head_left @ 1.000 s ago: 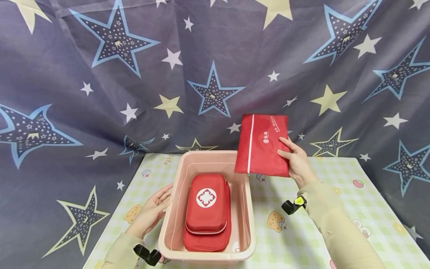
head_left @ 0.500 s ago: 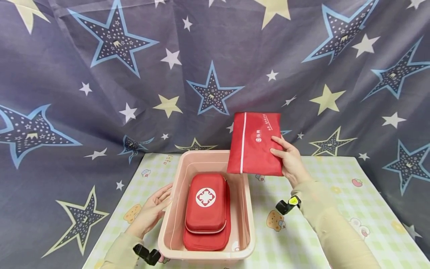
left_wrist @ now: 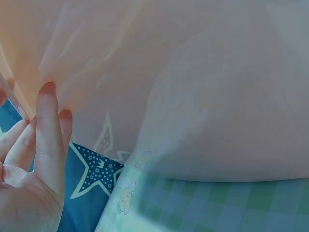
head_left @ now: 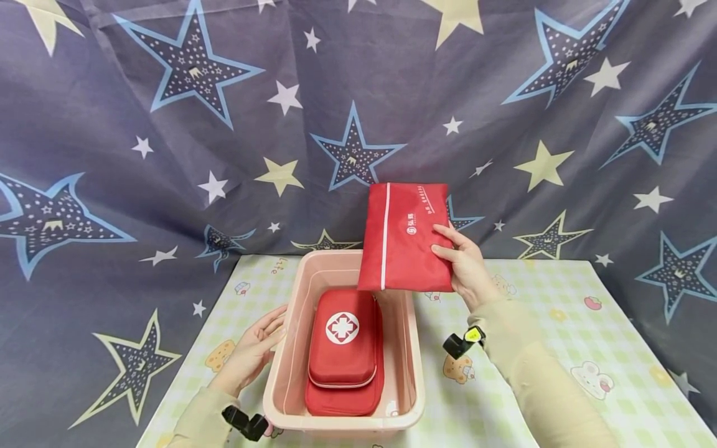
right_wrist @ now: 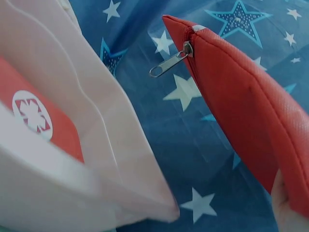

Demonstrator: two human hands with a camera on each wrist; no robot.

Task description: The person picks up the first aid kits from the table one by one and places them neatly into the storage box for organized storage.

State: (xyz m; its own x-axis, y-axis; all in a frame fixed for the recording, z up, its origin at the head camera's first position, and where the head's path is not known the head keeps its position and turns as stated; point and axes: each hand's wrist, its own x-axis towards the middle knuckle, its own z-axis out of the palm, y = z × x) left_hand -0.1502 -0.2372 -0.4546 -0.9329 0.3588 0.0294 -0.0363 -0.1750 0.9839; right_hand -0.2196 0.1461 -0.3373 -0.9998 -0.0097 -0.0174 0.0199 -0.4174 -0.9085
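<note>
My right hand point(head_left: 469, 269) pinches the right edge of a flat red zippered pouch point(head_left: 406, 246), its thumb beneath or behind and out of sight. White lettering and a white stripe mark the pouch; its metal zipper pull point(right_wrist: 169, 64) dangles in the right wrist view. The pouch hangs above the far right rim of a pink plastic basin point(head_left: 416, 367). Inside the basin lies a red first aid case point(head_left: 342, 348) with a white cross, stacked on another red case point(head_left: 347, 404). My left hand point(head_left: 253, 350) touches the basin's left outer wall with fairly straight fingers point(left_wrist: 48, 130).
A table with a green checked cloth point(head_left: 538, 361) carries the basin. Behind it hangs a dark curtain point(head_left: 224, 155) printed with stars. A black wrist camera point(head_left: 246, 424) is strapped to the left sleeve, another wrist camera point(head_left: 462, 342) to the right.
My right hand has carried the red pouch leftward, from right of the basin to over its far right rim. The left hand stays on the basin's side.
</note>
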